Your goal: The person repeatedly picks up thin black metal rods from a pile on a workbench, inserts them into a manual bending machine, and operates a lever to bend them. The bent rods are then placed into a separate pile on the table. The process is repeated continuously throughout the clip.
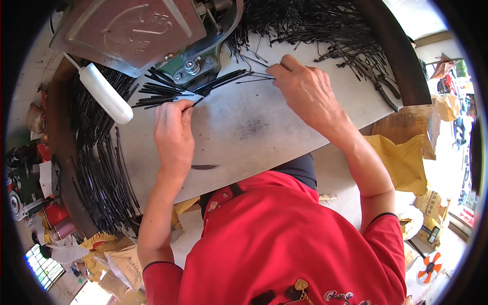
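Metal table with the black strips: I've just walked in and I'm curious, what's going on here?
A person's left hand pinches a black strip beside the machine, while the right hand holds the ends of thin black strips over the metal table. Black bundles lie along its left side, another pile at the far edge, and pliers at the right.

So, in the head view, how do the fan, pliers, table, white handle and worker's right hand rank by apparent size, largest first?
1. Table
2. Right hand
3. White handle
4. Pliers and fan: unsure; the pliers look longer, the fan broader.
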Available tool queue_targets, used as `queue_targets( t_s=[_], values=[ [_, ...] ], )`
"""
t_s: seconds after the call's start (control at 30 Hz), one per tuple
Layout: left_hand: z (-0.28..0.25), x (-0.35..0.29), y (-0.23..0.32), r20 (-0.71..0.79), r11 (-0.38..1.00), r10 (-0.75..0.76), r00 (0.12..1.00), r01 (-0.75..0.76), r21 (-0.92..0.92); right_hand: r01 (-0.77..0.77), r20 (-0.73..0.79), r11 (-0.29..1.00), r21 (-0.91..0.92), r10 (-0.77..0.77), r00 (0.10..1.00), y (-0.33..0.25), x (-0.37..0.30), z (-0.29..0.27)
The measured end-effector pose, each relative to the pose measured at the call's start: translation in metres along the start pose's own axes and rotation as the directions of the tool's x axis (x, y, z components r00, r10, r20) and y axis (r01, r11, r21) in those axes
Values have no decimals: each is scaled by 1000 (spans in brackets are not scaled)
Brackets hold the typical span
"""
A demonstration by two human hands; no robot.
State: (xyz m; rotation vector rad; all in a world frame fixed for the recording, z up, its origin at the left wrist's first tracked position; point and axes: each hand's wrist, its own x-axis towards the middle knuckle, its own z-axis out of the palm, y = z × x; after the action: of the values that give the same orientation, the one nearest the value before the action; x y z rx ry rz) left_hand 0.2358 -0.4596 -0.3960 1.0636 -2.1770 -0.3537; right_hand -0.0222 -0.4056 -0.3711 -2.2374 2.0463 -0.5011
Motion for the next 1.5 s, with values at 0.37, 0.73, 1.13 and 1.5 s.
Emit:
queue_targets(
  t_s=[0.37,0.73,1.13,1.5],
  values=[
    [-10,4,7,365,368,-538,760,601,-709,-10,-40,999,54,12,999,0,14,11],
    [5,33,5,343,154,-594,728,521,-840,74,-212,902,426,20,977,-53,22,31],
    [3,45,1,403,9,-539,739,484,-875,28,-269,975,219,33,963,-82,44,34],
    [-7,47,-1,470,-16,-515,717,540,-842,7,-254,994,108,21,967,-84,43,37]
  ],
)
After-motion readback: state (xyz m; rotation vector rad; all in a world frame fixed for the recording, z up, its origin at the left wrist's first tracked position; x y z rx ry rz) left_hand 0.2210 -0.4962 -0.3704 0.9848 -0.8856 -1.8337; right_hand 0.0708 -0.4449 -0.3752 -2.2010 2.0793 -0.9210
